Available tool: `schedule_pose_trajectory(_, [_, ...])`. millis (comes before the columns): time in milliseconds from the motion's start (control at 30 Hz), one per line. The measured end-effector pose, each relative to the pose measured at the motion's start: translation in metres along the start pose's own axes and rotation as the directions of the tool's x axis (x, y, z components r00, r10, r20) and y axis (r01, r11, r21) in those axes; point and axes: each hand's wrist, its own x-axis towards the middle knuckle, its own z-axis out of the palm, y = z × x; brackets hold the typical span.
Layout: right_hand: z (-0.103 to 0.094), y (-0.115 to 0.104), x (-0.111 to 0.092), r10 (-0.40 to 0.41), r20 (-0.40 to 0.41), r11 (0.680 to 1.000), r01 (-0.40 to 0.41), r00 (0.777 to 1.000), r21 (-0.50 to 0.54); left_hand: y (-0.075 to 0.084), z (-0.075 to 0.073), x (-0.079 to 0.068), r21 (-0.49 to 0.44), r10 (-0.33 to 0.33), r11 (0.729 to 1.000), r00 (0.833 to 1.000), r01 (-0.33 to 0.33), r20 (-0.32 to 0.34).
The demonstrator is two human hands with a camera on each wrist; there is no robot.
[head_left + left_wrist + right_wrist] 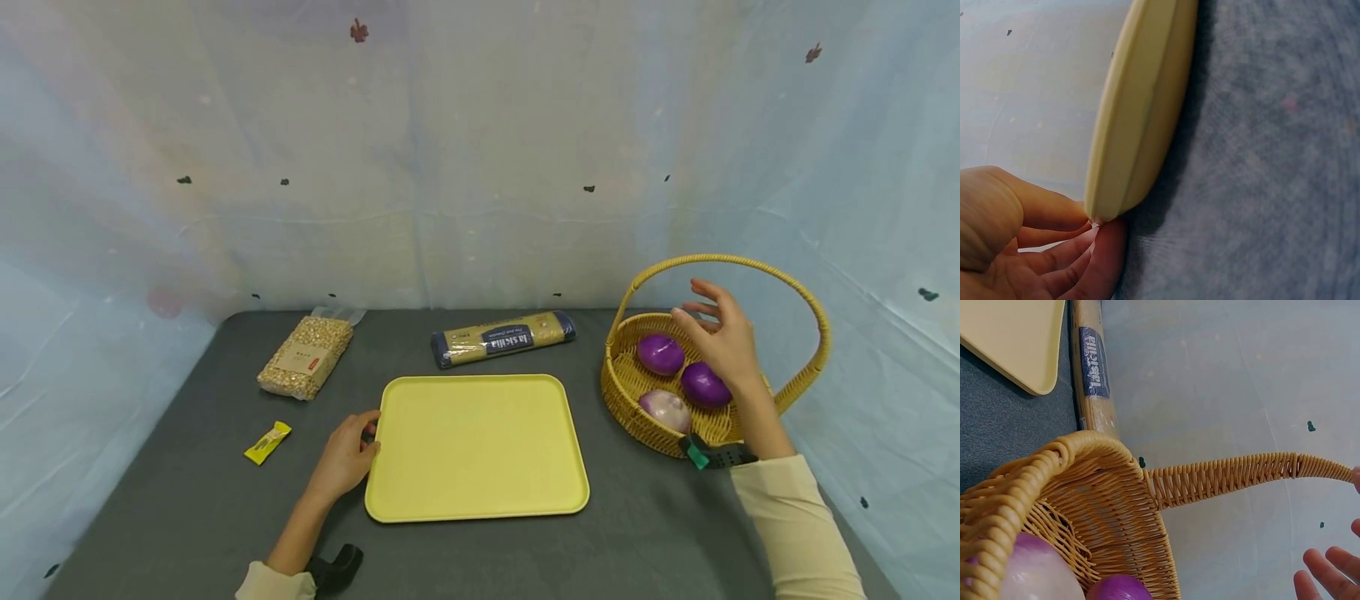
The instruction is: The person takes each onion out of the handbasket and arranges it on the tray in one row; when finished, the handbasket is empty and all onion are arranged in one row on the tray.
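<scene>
My left hand (345,457) pinches the left edge of a yellow rectangular tray (480,450) lying on the dark table. In the left wrist view, thumb and fingers meet at the rim of the tray (1138,119). Over the wicker basket (628,396) on the right, my right hand (723,342) is raised beneath the arched handle (712,258), fingers loosely bent and holding nothing. Inside the basket are two purple onions (660,355) and a paler onion (664,410). The right wrist view has only some fingertips (1329,572) at its lower right, close to the handle (1229,478).
Behind the tray lies a roll in gold and blue wrapping (504,337). At the back left is a clear bag of pale grains (306,358), with a small yellow packet (267,442) in front of it. A pale curtain (480,167) hangs behind the table.
</scene>
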Motion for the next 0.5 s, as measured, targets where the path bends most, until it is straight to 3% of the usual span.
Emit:
schedule_pose_trajectory(333, [0.000,-0.001,0.008,0.063,0.035,0.998,-0.062,0.997,-0.029,0.000,0.000,0.000,0.000,0.000,1.000,1.000,0.000,0.001])
schedule_pose_trajectory(500, [0.001,0.009,0.012,0.066,0.044,0.997,-0.064,0.997,-0.047,-0.001,0.000,0.001,-0.003,0.007,1.000,1.000,-0.007,-0.001])
